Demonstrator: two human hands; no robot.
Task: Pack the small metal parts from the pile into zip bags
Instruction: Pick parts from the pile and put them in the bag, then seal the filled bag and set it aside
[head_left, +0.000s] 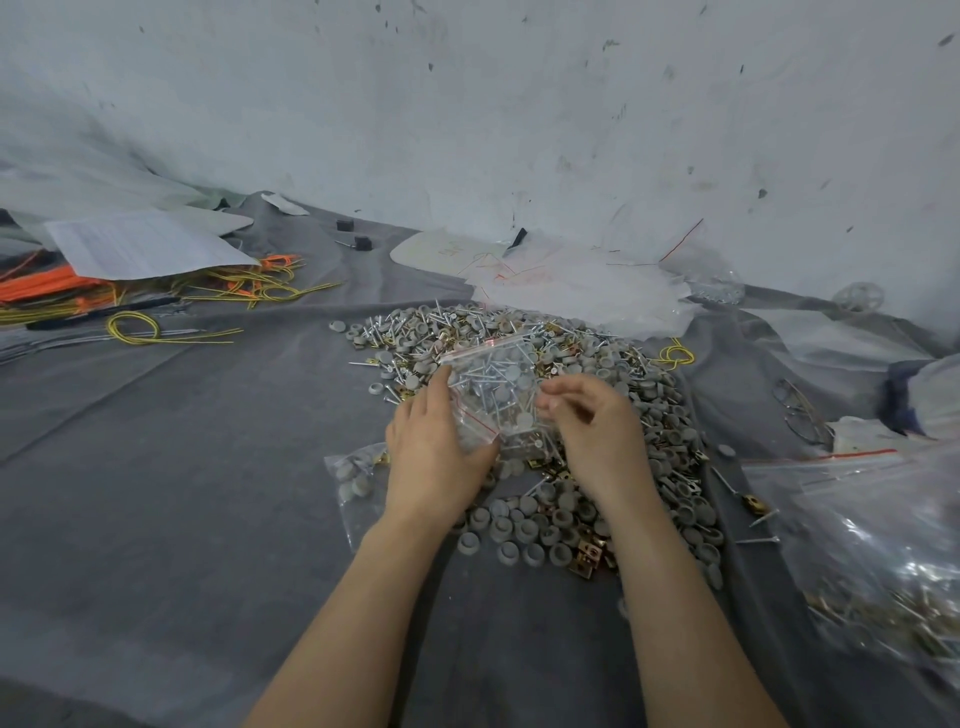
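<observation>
The cloth (208, 467) is matt grey fabric, soft and creased. The pile (597, 364) mixes bright, shiny metal nails (395, 325), dull grey caps (511, 525) that look like plastic, and glossy brass-coloured clips (589, 553). The zip bag (488, 384) is thin clear plastic, glossy and crinkled; the big bag (883, 545) at the right is the same glinting film. The wall (519, 104) is rough, matt and whitish, with dark stains. The sheet (140, 244) is matt white paper, and the cords (156, 327) look smooth-coated.
</observation>
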